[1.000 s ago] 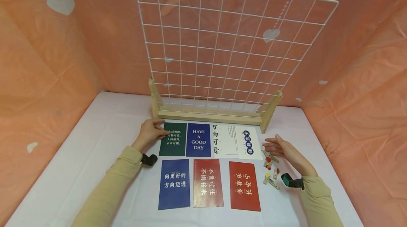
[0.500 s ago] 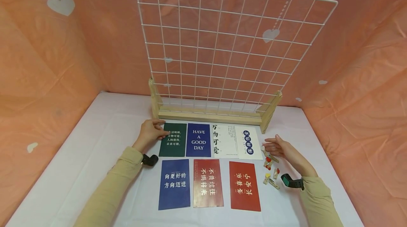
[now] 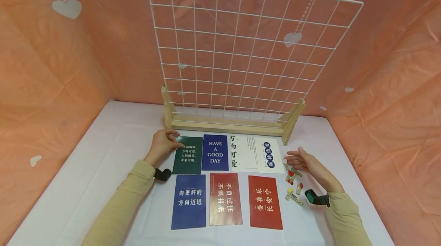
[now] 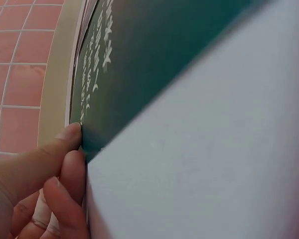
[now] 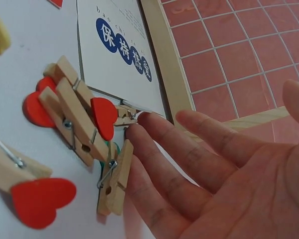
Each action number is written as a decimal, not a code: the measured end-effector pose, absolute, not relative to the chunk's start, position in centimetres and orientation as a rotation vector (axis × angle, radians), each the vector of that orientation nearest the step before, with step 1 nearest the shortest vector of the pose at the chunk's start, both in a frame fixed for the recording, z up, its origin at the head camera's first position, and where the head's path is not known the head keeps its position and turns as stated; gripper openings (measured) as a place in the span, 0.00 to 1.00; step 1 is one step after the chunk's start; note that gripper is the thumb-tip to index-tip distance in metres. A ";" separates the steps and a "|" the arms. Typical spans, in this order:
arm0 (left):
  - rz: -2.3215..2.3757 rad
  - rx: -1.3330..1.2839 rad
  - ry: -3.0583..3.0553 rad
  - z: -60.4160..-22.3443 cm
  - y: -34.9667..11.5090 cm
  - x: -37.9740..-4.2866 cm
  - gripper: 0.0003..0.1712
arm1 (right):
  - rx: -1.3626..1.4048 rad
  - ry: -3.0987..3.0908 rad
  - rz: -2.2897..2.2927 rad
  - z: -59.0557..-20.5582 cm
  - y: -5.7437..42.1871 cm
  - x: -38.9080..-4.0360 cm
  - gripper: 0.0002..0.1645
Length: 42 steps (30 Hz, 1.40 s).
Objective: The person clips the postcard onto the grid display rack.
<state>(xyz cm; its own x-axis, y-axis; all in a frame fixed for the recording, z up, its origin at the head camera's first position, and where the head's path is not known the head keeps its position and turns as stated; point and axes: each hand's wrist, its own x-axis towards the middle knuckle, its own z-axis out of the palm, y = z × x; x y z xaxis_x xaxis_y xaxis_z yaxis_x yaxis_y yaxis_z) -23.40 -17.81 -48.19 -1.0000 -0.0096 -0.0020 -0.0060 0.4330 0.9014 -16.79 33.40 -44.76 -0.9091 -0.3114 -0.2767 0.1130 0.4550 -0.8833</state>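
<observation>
My left hand (image 3: 163, 146) pinches the left edge of a dark green card (image 3: 187, 163) with white writing. In the left wrist view the thumb lies on the green card's face, with curled fingers at its edge. Beside it lies a blue "HAVE A GOOD DAY" card (image 3: 215, 151). My right hand (image 3: 306, 161) stays at the right with its fingers extended. Its fingertips are close to small wooden clothespins (image 5: 114, 184), some bearing red hearts (image 5: 42, 201); whether they touch is hard to tell. A white card with blue circles (image 3: 270, 154) lies just left of that hand.
A white wire grid (image 3: 237, 46) stands upright in a wooden base (image 3: 224, 126) behind the cards. Another white card (image 3: 245, 161) lies in the back row. In front are a blue card (image 3: 188, 215) and two red cards, one left (image 3: 225, 184) and one right (image 3: 265, 219).
The green card has shifted slightly toward me at its near end, its printed lines now lower in the head view. Both hands have stayed nearly in place, and the head view has tilted slightly.
</observation>
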 end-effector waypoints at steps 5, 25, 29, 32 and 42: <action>-1.583 0.015 -2.650 -48.2 -18.0 -23.3 0.19 | -0.147 2.313 -1.428 -44.8 33.4 -16.8 0.45; -1.683 0.157 -2.672 -48.1 -18.4 -23.0 0.20 | -0.149 2.314 -1.418 -44.7 33.3 -16.9 0.44; -1.707 0.160 -2.658 -47.8 -18.2 -23.0 0.18 | -0.145 2.316 -1.418 -44.7 33.3 -17.0 0.45; -1.713 0.166 -2.645 -47.5 -18.0 -22.9 0.16 | -0.141 2.312 -1.423 -44.7 33.3 -17.0 0.46; -1.599 0.152 -2.622 -47.6 -17.7 -22.5 0.15 | -0.152 2.314 -1.427 -44.9 33.3 -16.9 0.45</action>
<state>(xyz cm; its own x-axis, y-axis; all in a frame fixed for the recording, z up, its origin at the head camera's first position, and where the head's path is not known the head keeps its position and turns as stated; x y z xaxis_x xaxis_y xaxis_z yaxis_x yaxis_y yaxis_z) -22.55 -17.68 -47.63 -0.9929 -0.1185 0.0055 -0.0493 0.4547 0.8893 -16.86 33.33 -44.93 -0.9078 -0.3039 -0.2890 0.1218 0.4683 -0.8751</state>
